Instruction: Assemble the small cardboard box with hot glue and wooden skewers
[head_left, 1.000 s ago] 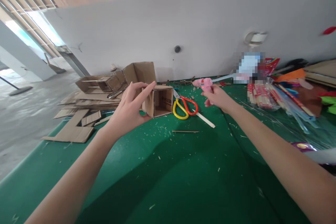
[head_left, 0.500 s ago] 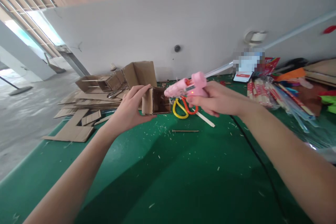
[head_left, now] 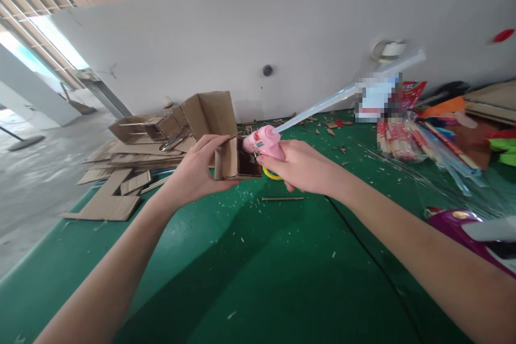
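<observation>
A small open cardboard box [head_left: 228,158] is gripped from its left side by my left hand [head_left: 197,166], thumb below and fingers over the top. My right hand [head_left: 300,166] is closed round a pink glue gun [head_left: 266,141]. The gun's nozzle end reaches into the opening of the box, and its tip is hidden there. Out of the gun's back sticks a long clear glue stick [head_left: 322,102]. Partly covered by my right hand, a yellow scissor handle [head_left: 272,173] shows behind. A thin wooden stick [head_left: 282,198] lies just in front.
Cut cardboard pieces [head_left: 107,196] and cardboard constructions [head_left: 141,129] lie at the left. A black cord [head_left: 371,255] runs along the right. Bagged sticks [head_left: 397,140], a phone [head_left: 374,102] and a purple object [head_left: 455,223] are farther right. Scraps litter the green tabletop [head_left: 201,279].
My right hand has moved left with the glue gun, bringing its nozzle into the box. The orange scissor handle is now hidden. My left hand still holds the box.
</observation>
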{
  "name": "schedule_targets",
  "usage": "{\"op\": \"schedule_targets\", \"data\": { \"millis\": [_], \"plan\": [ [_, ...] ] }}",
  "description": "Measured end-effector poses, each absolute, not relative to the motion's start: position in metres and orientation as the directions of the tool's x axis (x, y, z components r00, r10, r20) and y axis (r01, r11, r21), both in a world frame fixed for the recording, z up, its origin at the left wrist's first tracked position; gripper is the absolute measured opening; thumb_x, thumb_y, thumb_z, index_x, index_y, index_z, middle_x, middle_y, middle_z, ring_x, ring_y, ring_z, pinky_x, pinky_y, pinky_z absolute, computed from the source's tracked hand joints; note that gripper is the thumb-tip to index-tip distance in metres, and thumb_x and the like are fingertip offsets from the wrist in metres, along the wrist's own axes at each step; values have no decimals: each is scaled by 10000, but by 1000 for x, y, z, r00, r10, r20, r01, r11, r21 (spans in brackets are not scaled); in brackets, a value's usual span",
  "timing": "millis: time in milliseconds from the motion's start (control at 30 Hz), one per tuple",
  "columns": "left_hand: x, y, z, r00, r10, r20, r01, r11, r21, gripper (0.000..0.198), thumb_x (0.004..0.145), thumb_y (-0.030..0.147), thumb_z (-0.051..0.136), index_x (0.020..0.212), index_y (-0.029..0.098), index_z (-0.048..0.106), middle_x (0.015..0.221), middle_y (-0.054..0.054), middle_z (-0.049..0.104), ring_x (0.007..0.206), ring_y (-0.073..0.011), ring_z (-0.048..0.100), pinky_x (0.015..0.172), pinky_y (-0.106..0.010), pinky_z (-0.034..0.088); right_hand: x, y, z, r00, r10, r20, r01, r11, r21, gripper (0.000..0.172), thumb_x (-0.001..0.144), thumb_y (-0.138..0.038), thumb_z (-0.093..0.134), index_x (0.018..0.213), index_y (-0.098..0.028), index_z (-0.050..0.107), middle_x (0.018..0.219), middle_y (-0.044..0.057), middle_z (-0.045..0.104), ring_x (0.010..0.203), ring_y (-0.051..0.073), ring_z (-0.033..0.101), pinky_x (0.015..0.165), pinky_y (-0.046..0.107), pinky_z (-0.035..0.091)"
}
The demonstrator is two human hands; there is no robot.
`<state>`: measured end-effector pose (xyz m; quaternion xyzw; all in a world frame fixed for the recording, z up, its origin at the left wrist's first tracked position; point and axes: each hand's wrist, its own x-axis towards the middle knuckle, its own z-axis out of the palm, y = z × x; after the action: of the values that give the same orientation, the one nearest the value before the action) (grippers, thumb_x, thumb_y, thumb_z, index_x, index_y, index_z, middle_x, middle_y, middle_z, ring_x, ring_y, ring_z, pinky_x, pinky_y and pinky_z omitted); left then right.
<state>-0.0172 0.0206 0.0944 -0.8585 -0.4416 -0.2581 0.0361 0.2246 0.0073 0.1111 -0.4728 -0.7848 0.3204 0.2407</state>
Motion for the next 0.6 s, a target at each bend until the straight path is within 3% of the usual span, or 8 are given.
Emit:
{"op": "schedule_targets", "data": {
  "millis": [200, 300, 433, 533, 600],
  "plan": [
    [-26, 27, 94, 502, 746, 439, 760, -622, 188, 771, 691, 473, 761, 1336, 216, 426, 1279, -117, 540, 1184, -301, 530, 994, -469, 446, 234, 5, 124, -435, 900, 33, 599, 317, -736, 357, 888, -505, 463, 737, -194, 552, 432, -25, 529, 329, 99, 454, 388, 251, 336],
    [-35, 32, 88, 496, 804, 327, 779, -579, 242, 796, 686, 481, 747, 1355, 226, 399, 1312, -126, 527, 1211, -330, 519, 1000, -505, 437, 246, 4, 136, -435, 900, 29, 591, 309, -745, 377, 886, -512, 488, 687, -197, 541, 389, -23, 499, 314, 97, 421, 380, 253, 334],
    [-37, 36, 69, 511, 847, 143, 720, -513, 467, 702, 693, 444, 743, 1286, 230, 433, 1283, -131, 549, 1178, -317, 566, 914, -457, 515, 259, 9, 139, -414, 906, 86, 490, 302, -818, 369, 894, -505, 514, 693, -198, 549, 370, -40, 442, 287, 71, 330, 341, 251, 288],
    [-33, 38, 52, 559, 808, 186, 539, -524, 660, 757, 745, 350, 713, 1367, 231, 298, 1348, -154, 502, 1279, -288, 499, 1003, -452, 470, 262, 14, 134, -408, 910, 79, 421, 265, -867, 355, 882, -522, 533, 727, -203, 558, 427, -29, 469, 304, 71, 336, 308, 247, 238],
    [-34, 40, 45, 582, 805, 112, 540, -487, 686, 859, 750, 360, 712, 1434, 238, 208, 1419, -165, 445, 1311, -290, 469, 1031, -461, 451, 261, 17, 130, -401, 914, 56, 400, 230, -887, 338, 879, -516, 540, 745, -206, 558, 463, -18, 496, 316, 74, 356, 298, 243, 227]
  ]
}}
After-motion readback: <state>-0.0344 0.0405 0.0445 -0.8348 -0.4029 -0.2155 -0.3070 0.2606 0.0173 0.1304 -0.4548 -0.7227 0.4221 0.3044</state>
